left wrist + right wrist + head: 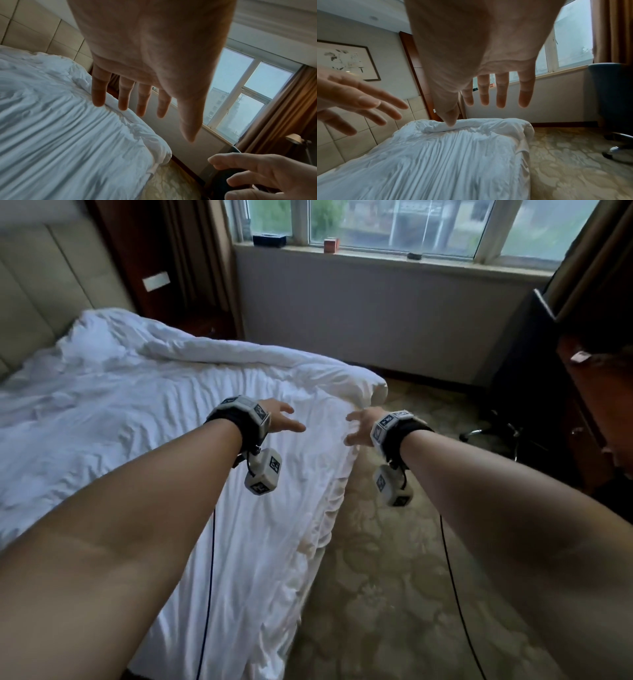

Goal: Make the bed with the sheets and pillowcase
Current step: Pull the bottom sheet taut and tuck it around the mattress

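Observation:
A wrinkled white sheet (144,419) covers the bed and hangs over its foot edge. A thicker white duvet (260,356) lies rolled along the bed's far side, ending at the far foot corner. My left hand (284,421) hovers above the sheet with its fingers straight and spread, holding nothing. My right hand (359,428) hovers at the foot edge of the bed, fingers also spread and empty. In the left wrist view the left hand (147,81) is palm down over the sheet (65,128). The right wrist view shows the right hand (484,75) above the duvet roll (471,124).
A padded headboard (37,296) stands at the left. Patterned carpet (394,594) lies to the right of the bed. A dark swivel chair (510,392) and wooden furniture (596,405) stand at the right. The window sill (376,251) carries small boxes.

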A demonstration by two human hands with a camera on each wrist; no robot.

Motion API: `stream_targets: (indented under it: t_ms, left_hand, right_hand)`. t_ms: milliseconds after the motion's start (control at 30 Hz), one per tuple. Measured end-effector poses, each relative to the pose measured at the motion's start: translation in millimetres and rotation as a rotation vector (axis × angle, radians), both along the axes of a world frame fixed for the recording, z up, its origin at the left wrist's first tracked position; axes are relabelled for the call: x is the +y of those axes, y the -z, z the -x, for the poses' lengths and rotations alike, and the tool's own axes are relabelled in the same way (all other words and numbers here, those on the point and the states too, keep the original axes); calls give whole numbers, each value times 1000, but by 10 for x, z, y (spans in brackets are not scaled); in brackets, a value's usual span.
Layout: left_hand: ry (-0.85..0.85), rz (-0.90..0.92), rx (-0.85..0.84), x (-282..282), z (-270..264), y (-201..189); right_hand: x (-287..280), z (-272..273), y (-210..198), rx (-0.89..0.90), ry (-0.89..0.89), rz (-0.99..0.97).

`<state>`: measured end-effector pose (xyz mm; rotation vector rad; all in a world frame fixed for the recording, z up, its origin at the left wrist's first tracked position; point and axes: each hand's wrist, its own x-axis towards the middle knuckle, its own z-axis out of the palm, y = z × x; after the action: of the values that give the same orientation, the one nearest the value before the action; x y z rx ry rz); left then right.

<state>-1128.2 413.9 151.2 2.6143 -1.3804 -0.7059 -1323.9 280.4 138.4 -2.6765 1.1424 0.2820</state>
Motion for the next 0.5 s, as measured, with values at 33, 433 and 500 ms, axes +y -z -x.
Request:
stream_targets:
  t_ms: [33,433,500]
  left_hand:
    - [-13,7,-4,-150,-10,-72]
    - [-44,39,-76,-2162,-708,-251]
    - [-37,53,-33,-2690,-905,-156]
  right_hand:
    - [-191,-24,-48,-14,-11,2]
    - [-2372,-805,-42,-2,-45,20]
    - [-2855,-947,26,8,-21,21]
